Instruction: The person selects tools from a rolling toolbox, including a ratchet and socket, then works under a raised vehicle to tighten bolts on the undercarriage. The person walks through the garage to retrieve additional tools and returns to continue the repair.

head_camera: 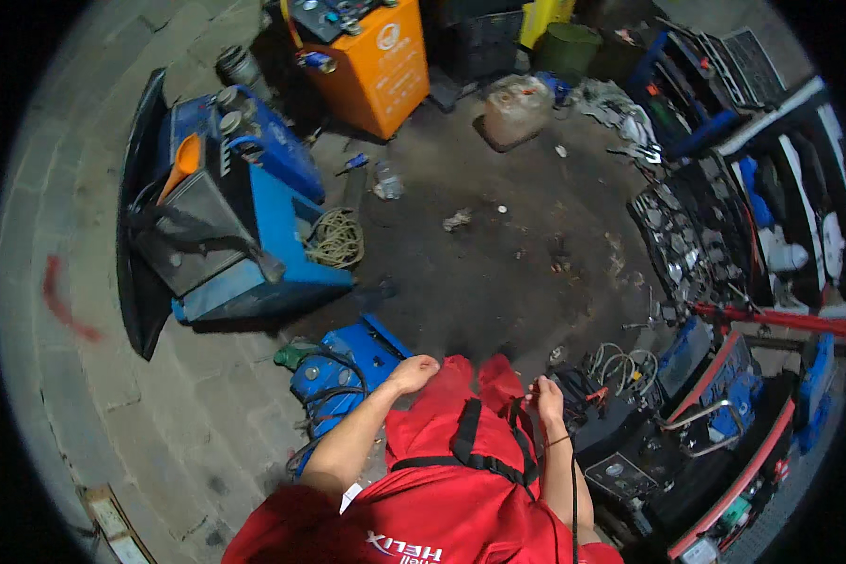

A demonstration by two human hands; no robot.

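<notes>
My left hand point(414, 374) hangs beside my left thigh, its fingers loosely curled. Nothing shows in it, but its palm is hidden. Close to it on the floor sits a blue machine point(333, 381) with a black hose over it. My right hand point(548, 400) is by my right thigh, fingers bent; whether something small lies in them is unclear. A thin black cord point(574, 486) runs along my right forearm. Black cables with a red clamp point(596, 397) lie just beyond that hand. I wear red work clothes point(437, 423) with a black strap around the waist.
To the left stands a blue cabinet point(268, 233) with coiled rope point(335, 238). An orange machine point(377, 70) and a plastic jug point(515, 109) are ahead. Tools fill a tray point(691, 233) and an open-topped cart point(719, 451) on the right. Debris point(457, 220) dots the dark floor.
</notes>
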